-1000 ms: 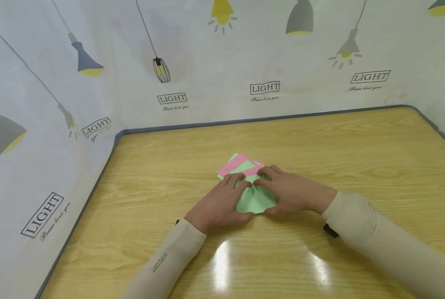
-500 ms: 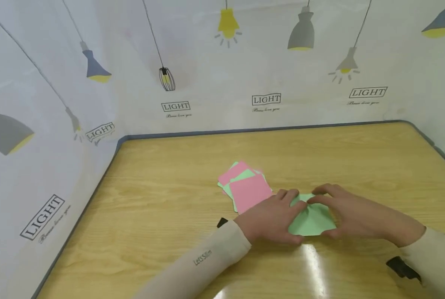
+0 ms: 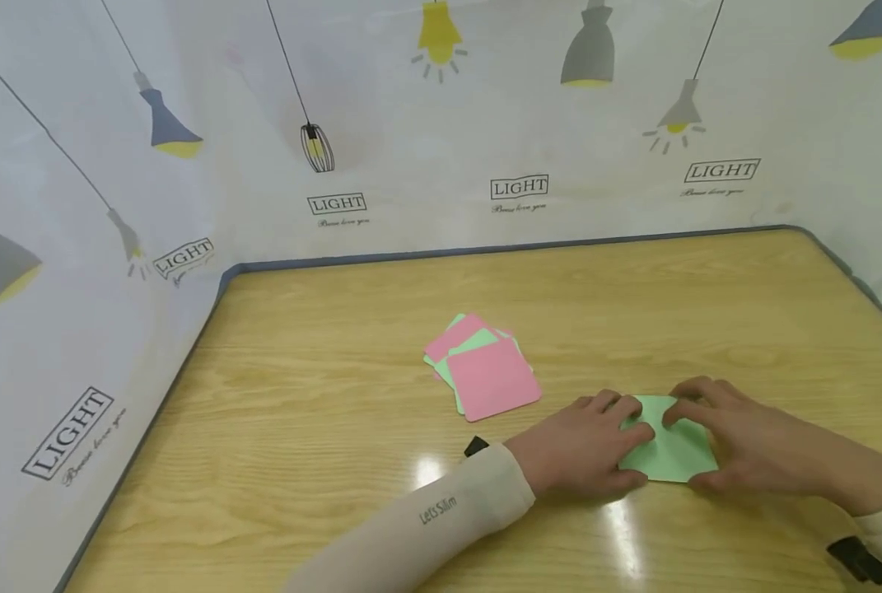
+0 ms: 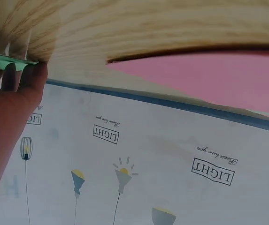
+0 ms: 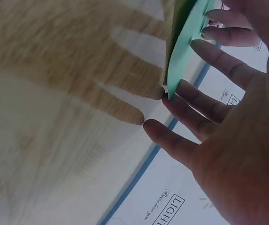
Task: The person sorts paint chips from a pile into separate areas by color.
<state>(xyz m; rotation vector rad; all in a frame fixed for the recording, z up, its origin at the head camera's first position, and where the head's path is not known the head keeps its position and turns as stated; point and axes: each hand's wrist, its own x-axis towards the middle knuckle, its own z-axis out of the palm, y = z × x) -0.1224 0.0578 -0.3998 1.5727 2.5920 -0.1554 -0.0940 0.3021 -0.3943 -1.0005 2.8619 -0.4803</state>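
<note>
A square green paper card [image 3: 674, 453] lies low over the table between my two hands, right of centre in the head view. My left hand [image 3: 589, 449] holds its left side, with curled fingers on top and the thumb at the near edge. From the other side, my right hand [image 3: 755, 441] holds the right part, index finger bent onto its face and thumb by the near corner. In the right wrist view the green card [image 5: 187, 49] appears edge-on at the fingertips. A pink card [image 3: 494, 380] tops a fanned pile of pink and green cards to the left.
The wooden table [image 3: 322, 395] is bordered at the back and sides by a pale curtain [image 3: 426, 148] printed with lamps. A dark blue edge runs where the two meet. Light reflections shine near the front.
Both hands have moved right and nearer with the green card, away from the pile, uncovering the pink card. The green card, creased before, looks flatter now.
</note>
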